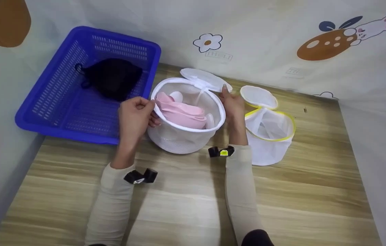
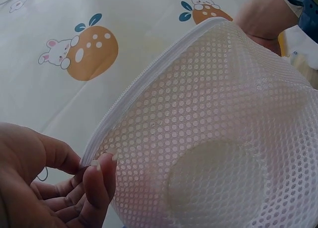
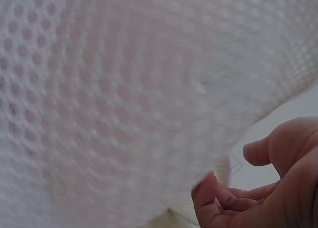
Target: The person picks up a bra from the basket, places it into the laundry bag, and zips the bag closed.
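The left hand (image 1: 135,114) pinches the left side of the white rim (image 1: 186,129) of a mesh bag (image 1: 179,141) between its thumb and fingers. The right hand (image 1: 233,104) is at the far right side of the bag, beside its raised lid (image 1: 201,75); its thumb and loosely bent fingers stand apart with nothing between them, and I cannot tell whether a fingertip touches the mesh. The bag stands on the wooden table (image 1: 298,201), between the 2 hands, its mouth tipped toward the person. A pink cloth item (image 1: 184,118) lies inside it. Left of the bag is a blue basket (image 1: 66,136) holding 1 black item (image 1: 114,78); to the right stands a yellow-trimmed bag (image 1: 268,152), its lid raised.
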A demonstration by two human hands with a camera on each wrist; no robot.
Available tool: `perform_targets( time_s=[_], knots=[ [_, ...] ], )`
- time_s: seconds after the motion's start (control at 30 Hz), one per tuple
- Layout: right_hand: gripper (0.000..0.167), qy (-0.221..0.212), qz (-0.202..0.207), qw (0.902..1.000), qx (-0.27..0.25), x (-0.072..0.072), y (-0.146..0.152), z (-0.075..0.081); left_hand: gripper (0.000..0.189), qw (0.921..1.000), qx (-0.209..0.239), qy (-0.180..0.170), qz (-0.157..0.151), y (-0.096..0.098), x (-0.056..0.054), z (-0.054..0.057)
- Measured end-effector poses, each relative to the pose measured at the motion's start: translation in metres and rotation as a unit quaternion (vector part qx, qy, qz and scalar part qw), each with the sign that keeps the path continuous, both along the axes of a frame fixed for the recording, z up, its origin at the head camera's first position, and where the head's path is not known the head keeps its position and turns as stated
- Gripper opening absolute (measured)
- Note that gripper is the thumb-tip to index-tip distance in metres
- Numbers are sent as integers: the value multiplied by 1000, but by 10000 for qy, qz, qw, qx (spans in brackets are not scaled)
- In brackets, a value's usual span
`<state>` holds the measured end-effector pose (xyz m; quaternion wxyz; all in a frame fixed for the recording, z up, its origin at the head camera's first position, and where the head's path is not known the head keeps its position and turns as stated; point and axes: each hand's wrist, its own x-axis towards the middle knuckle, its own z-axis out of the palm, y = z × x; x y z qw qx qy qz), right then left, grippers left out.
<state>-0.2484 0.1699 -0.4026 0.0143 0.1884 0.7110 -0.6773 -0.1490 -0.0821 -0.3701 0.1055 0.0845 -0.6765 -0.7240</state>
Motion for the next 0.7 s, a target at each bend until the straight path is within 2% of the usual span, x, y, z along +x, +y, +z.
perform_targets(
  time_s=[0.1, 0.27, 0.37, 0.43, 0.7],
  knots=[
    [51, 172, -219, 9995, 156, -3, -3, -7, 18, 10000, -7, -5, -45, -1, 0, -1],
    [52, 207, -583, 9927, 1039, -6, -4, -11, 16, 10000, -17, -27, -39, 0, -1, -2],
    [46, 124, -820, 9903, 1116, -8, -5, -12, 16, 10000, -34, -7, -57, 0, -1, -2],
    [40, 81, -914, 9912, 952, -8, -6, -12, 17, 10000, -46, 9, -46, 0, -1, -3],
    [28, 139, -881, 9933, 738, -7, -10, -12, 17, 9999, -118, -41, -89, -4, -2, -1]
  ],
)
